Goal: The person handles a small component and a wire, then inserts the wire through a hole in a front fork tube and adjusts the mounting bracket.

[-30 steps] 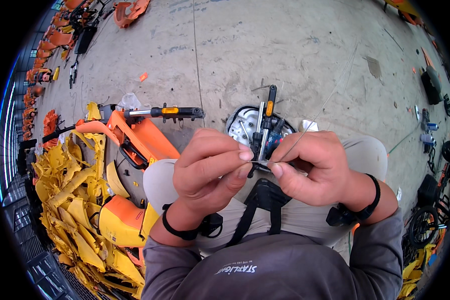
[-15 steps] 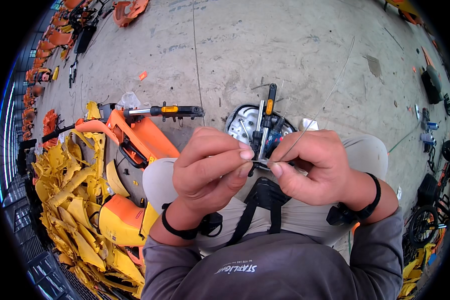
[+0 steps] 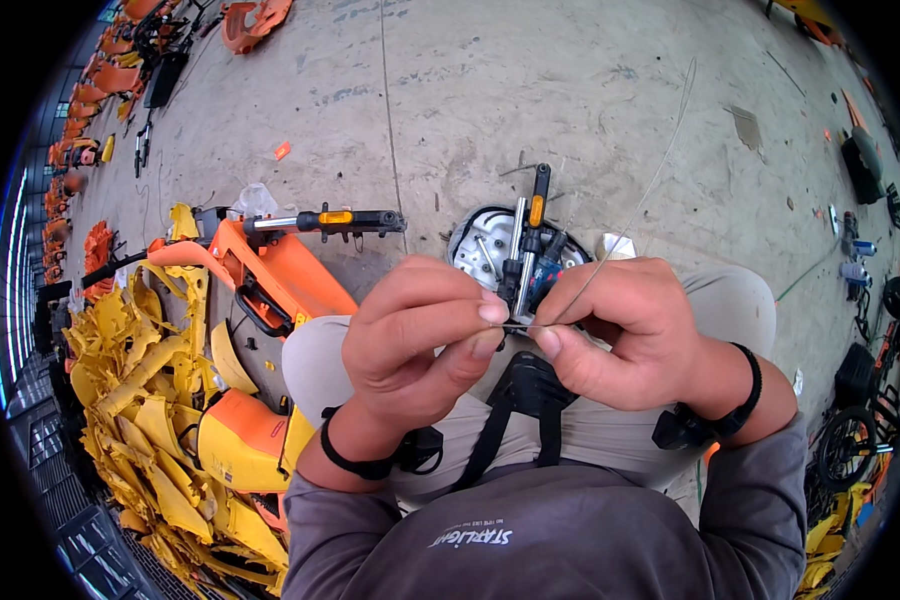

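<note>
A long thin wire (image 3: 658,178) rises from between my hands and arcs toward the far right over the floor. My left hand (image 3: 422,340) pinches one short end of it between thumb and forefinger. Close beside, my right hand (image 3: 625,335) grips the wire between thumb and bent forefinger, with only a small gap between the two pinches. Just beyond my hands a round metal tray (image 3: 478,243) sits on the floor. A fork tube with an orange reflector (image 3: 537,210) and a blue power tool (image 3: 547,275), partly hidden by my hand, lie over it.
To my left lies an orange scooter frame (image 3: 295,278) with its fork, and a heap of broken yellow plastic panels (image 3: 150,400). Cans (image 3: 858,272) and a wheel (image 3: 846,450) are at the far right. Orange parts (image 3: 120,78) line the far left.
My hands keep pinching the wire in nearly the same place. The wire's far end has swung slightly left, and the view has shifted a little.
</note>
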A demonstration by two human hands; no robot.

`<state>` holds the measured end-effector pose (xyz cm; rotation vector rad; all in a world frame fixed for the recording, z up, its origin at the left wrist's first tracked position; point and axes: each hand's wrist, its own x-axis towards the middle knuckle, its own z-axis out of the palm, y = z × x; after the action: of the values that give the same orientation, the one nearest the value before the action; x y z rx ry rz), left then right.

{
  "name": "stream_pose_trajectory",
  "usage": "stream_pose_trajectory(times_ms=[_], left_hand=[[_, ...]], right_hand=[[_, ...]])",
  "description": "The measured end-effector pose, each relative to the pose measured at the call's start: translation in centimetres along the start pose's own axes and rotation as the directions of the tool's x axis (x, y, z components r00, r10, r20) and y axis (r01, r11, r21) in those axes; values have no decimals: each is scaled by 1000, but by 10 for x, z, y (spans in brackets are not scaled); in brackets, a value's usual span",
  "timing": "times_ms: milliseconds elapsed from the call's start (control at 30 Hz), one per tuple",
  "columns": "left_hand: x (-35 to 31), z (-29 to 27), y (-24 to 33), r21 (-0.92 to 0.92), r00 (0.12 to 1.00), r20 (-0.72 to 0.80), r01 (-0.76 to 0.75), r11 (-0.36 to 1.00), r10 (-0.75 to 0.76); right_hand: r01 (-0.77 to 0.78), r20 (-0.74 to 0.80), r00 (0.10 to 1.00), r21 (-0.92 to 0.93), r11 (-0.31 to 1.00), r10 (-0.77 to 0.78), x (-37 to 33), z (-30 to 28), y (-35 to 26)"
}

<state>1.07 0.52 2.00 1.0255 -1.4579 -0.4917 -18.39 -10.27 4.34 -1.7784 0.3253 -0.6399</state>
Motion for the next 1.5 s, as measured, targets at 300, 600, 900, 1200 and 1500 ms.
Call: stream_pose_trajectory(times_ms=[300, 600, 900, 1200, 1500], left_hand=[[1, -1, 1, 1, 1000, 0, -11, 1000, 11], [2, -2, 1, 29, 999, 15, -43, 999, 43], [3, -2, 0, 23, 999, 25, -46, 999, 46], [-1, -2, -3, 2, 997, -13, -82, 997, 82], [-5, 6, -6, -353, 999, -38, 23, 935, -39]], right_hand=[[132, -7, 991, -28, 991, -133, -1, 1, 8], [111, -10, 994, -13, 994, -112, 0, 1, 6], [23, 1, 1000, -17, 1000, -23, 1, 0, 0], [47, -25, 999, -8, 999, -47, 0, -1, -1], [85, -49, 995, 49, 995, -83, -2, 4, 1]])
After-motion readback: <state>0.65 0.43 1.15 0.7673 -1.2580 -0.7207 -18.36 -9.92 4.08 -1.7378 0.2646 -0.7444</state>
